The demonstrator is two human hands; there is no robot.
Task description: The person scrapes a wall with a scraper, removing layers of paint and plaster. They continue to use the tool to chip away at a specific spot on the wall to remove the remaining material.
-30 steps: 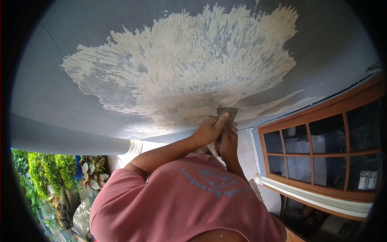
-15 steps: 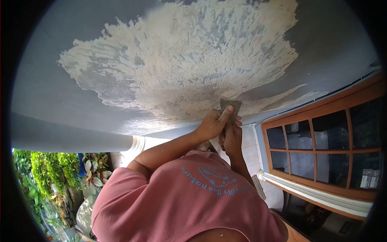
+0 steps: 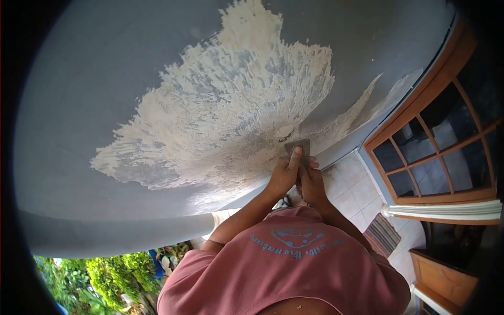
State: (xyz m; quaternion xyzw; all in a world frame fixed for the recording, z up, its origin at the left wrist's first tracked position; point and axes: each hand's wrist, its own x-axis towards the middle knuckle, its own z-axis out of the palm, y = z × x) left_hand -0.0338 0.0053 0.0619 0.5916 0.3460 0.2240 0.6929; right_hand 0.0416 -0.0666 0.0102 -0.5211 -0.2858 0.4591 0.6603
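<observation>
A scraper with a flat grey blade (image 3: 303, 143) is held in both hands, its blade edge at the lower part of a rough, pale stripped patch (image 3: 231, 100) on a grey painted wall (image 3: 94, 94). My left hand (image 3: 284, 172) is closed on the scraper, its thumb pressed along the blade and its fingertips showing on the far side. Just below, my right hand (image 3: 313, 187) wraps around the handle, which is mostly hidden by the fingers. A ragged dark mark (image 3: 286, 135) lies on the patch by the blade's edge.
A wooden-framed window (image 3: 441, 152) stands at the right, above a striped mat (image 3: 381, 234) on the tiled floor (image 3: 346, 181). Green plants (image 3: 121, 273) grow at lower left. A narrow pale stripped streak (image 3: 359, 107) runs along the wall near the window.
The view has turned, so the patch and window appear tilted and more of the floor shows. Both hands still grip the scraper, and its blade remains near the patch's lower part.
</observation>
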